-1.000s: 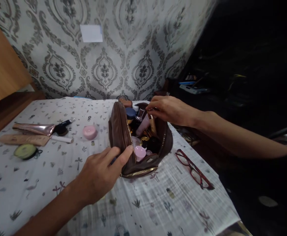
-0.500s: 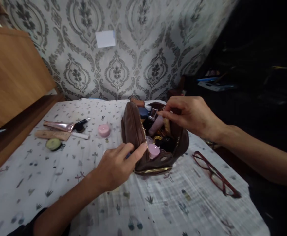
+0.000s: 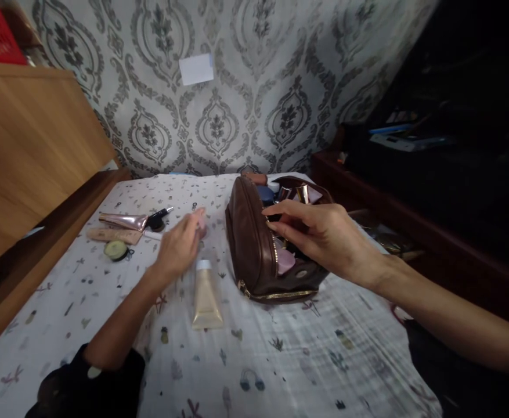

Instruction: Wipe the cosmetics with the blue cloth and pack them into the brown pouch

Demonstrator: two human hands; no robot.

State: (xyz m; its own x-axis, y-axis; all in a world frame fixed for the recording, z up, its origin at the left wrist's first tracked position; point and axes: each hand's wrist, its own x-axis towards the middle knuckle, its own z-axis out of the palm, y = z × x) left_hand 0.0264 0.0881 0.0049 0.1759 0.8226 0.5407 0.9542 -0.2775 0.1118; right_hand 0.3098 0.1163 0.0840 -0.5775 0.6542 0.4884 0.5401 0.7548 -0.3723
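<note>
A brown makeup bag [image 3: 254,244] stands unzipped on the patterned white cloth, with bottles and a pink puff-like item [image 3: 285,259] inside. My right hand [image 3: 328,241] reaches across its opening, thumb and forefinger pinched on the near-left zipped edge. To the left of the bag, my left hand [image 3: 179,244], slightly blurred, has its fingers closed around a small pink jar [image 3: 201,224], partly hidden by them. A beige squeeze tube with a white cap [image 3: 208,299] lies just nearer than that hand, apart from the bag.
Left on the cloth [image 3: 202,377] lie a rose-gold tube [image 3: 123,220], a peach tube [image 3: 114,235], a black-capped item [image 3: 156,220] and a round green compact [image 3: 116,250]. A wooden cabinet [image 3: 36,139] borders the left. Beyond is a patterned wall [image 3: 219,81].
My left hand has left the bag and moved left to the pink jar. The beige tube now shows on the cloth. My right hand moved from the bag's contents to its left edge.
</note>
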